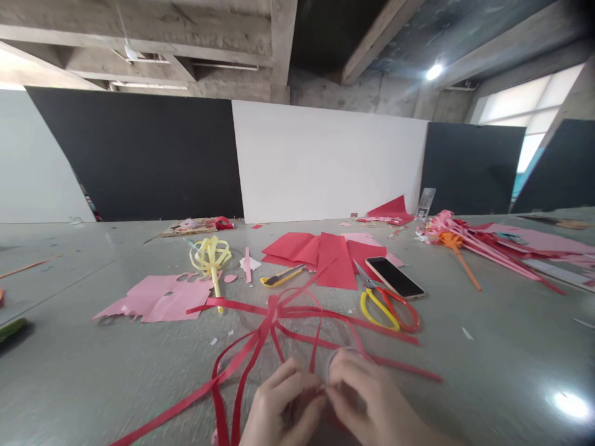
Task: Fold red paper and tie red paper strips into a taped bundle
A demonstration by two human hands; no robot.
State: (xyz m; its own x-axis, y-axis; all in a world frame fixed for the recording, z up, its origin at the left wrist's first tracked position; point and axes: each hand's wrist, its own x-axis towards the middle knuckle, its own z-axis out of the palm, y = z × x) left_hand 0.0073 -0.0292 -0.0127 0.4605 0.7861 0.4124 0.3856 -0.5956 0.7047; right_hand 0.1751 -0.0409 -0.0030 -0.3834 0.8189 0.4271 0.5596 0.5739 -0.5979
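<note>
My left hand (283, 406) and my right hand (367, 399) meet at the bottom edge of the head view, fingers curled and pinched together over the near ends of a bundle of red paper strips (274, 322). A roll of clear tape (339, 359) lies against my right fingers. The strips are gathered at a knot-like point and fan out over the grey table (488, 371). What exactly each fingertip pinches is blurred.
Yellow and orange scissors (388, 306) and a phone (394, 277) lie right of the strips. Red sheets (325, 254), a yellow cutter (282, 275), a yellow paper lantern stick (211, 260) and pink scrap paper (160, 297) lie beyond. Pink and orange sticks (469, 244) are piled at far right.
</note>
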